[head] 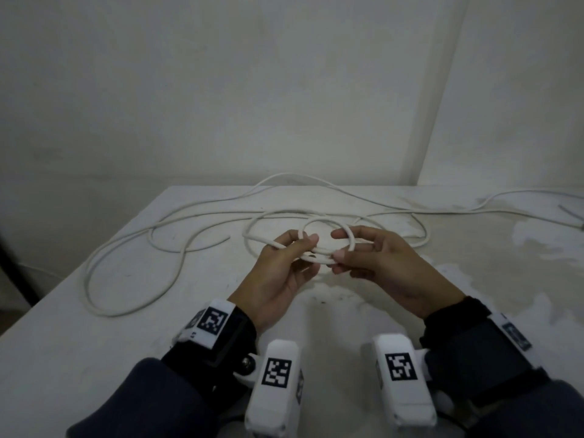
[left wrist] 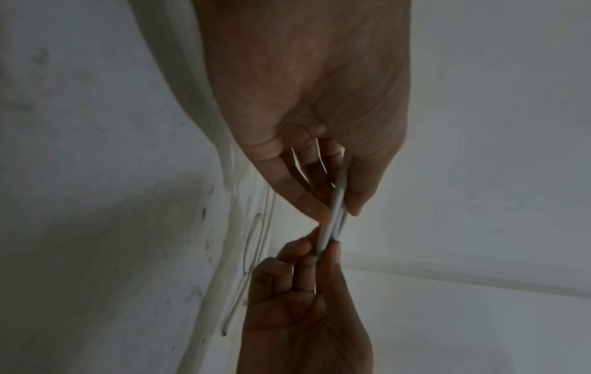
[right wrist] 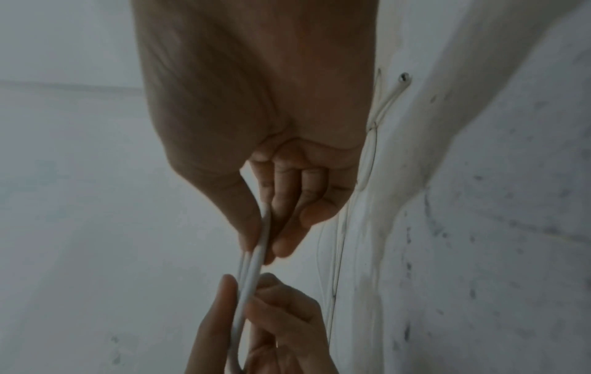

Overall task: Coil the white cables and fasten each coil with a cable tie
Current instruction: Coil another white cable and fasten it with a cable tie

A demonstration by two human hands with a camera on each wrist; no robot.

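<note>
A: White cable (head: 319, 245): a small coil of a few turns is held above the worktop (head: 94, 343), near its middle. The rest is trailed in loose loops behind and to the left; one free end is seen lying at (head: 226, 238).

B: Grip noted?

A: The coil's left side is pinched between thumb and curled fingers of the left hand (head: 284, 270). The right side is pinched by the thumb and fingers of the right hand (head: 376, 263). In the wrist views the turns are seen pressed together edge-on between both sets of fingertips.

B: Handling?

A: Judged light, smooth-jacketed, springy: the slack holds wide curves, so turns are likely to spring open if released. Hold is best taken where the turns cross, all strands clamped together.

B: Surroundings?

A: A second cable run (head: 521, 213) is laid toward the right edge, ending by a small metal-tipped piece (head: 568, 213). No cable tie can be made out. Wall (head: 221, 90) behind.
</note>
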